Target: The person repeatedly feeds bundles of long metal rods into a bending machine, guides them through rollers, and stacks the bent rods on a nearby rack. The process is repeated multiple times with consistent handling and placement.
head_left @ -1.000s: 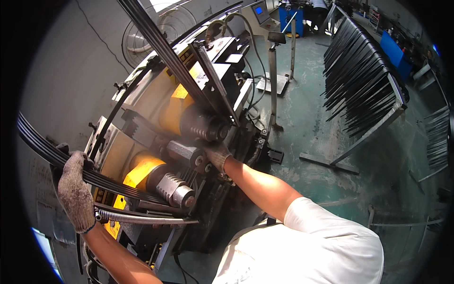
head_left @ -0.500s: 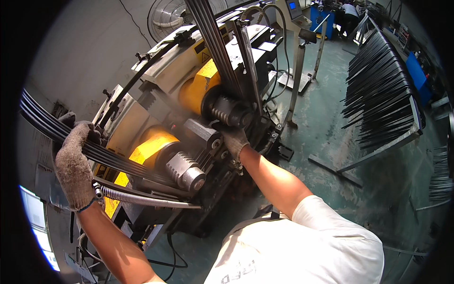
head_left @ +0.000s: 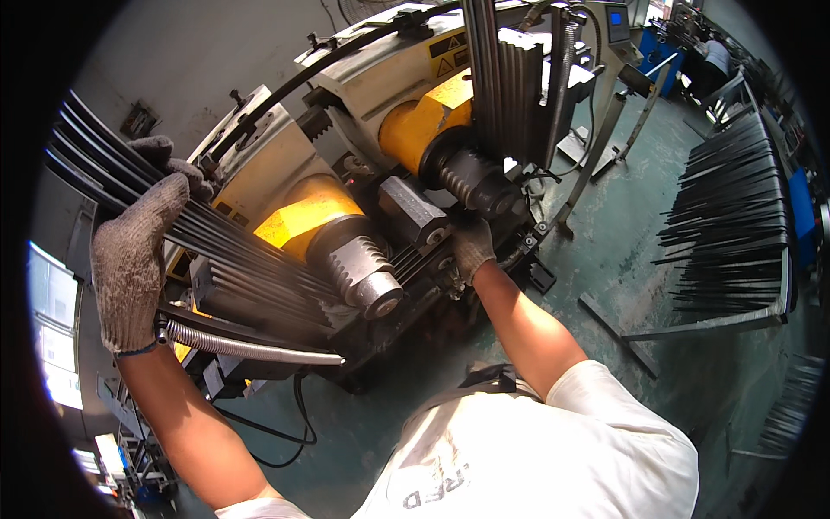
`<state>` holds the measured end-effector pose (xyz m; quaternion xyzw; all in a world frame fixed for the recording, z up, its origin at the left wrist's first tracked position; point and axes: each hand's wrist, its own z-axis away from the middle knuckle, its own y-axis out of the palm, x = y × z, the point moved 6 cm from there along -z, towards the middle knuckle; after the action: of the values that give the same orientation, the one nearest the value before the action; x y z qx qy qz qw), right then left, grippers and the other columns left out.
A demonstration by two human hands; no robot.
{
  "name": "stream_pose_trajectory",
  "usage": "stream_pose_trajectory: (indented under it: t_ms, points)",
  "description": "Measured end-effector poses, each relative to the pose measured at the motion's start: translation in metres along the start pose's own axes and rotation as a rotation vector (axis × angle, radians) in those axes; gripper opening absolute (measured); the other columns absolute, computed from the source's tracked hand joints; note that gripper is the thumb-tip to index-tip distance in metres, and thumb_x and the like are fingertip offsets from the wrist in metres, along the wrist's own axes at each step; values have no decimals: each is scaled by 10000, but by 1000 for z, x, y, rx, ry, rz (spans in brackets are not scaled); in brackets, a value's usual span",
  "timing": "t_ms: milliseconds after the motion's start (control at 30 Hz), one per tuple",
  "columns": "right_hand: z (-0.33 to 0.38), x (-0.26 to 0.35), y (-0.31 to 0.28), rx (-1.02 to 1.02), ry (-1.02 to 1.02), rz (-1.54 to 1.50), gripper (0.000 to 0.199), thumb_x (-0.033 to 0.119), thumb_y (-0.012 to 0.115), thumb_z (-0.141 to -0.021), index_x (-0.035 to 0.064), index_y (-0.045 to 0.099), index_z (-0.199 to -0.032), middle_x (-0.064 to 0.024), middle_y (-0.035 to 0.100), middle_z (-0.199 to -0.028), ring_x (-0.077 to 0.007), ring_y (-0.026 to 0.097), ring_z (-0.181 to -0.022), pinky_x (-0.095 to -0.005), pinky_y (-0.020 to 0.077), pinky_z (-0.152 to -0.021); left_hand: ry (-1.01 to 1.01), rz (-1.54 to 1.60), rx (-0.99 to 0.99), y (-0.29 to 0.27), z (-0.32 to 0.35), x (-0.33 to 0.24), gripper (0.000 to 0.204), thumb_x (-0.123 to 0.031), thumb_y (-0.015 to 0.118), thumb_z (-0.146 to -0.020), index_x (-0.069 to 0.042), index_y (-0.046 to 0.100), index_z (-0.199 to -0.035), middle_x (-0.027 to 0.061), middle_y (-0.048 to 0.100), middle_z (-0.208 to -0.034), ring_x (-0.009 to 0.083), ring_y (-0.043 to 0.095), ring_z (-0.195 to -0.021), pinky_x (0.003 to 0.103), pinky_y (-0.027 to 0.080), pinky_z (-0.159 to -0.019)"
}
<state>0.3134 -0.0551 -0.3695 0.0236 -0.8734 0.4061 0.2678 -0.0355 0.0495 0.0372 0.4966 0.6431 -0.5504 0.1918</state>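
My left hand (head_left: pixel 141 251), in a grey-brown knitted glove, is closed around several dark metal bars (head_left: pixel 259 264). From that hand they slope down to the left ribbed roller (head_left: pixel 363 268) of a bending machine (head_left: pixel 268 134). My right hand (head_left: pixel 473 248), gloved too, is beside a dark angular block (head_left: pixel 417 209), just below the right ribbed roller (head_left: pixel 471 180). Its fingers are hidden by machine parts, so I cannot tell what they grip. More upright bars (head_left: pixel 493 82) stand at the right roller. Yellow housings (head_left: pixel 316 212) sit behind the rollers.
A coil spring (head_left: pixel 251 346) on a rod juts out below my left wrist. To the right a rack (head_left: pixel 709 324) holds many dark bars. A control box (head_left: pixel 616 24) stands on a post at the back. Far behind, another person (head_left: pixel 714 56) bends over equipment.
My view has shifted, so the machine lies further right in the picture. The bars at both rollers look more fanned out. Both hands stay at about the same places on the machine.
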Motion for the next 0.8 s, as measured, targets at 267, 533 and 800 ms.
stream_pose_trajectory:
  t_ms: [267,533,800]
  points:
    - [6,-19,27,19,365,-828,371,100,713,-970,74,770,-1336,-110,799,-1256,-250,762,-1137,-377,589,-1004,281,-159,23,-2,13,-9,390,-141,789,-1028,35,724,-1370,189,821,-1188,281,822,-1065,380,685,-968]
    - [8,2,0,-5,807,-1405,263,130,794,-1020,16,791,-1256,-25,768,-1165,-114,698,-935,-291,565,-786,262,-196,59,-6,24,-9,315,-171,744,-1065,-36,780,-1347,162,825,-1258,258,816,-1154,377,664,-1038]
    - [9,-3,10,-6,870,-1461,225,222,645,-1100,27,720,-1184,-74,751,-990,-207,749,-839,-375,604,-758,280,-130,116,2,18,-15,408,-221,843,-1008,59,774,-1295,205,829,-1197,296,828,-1116,395,668,-1053]
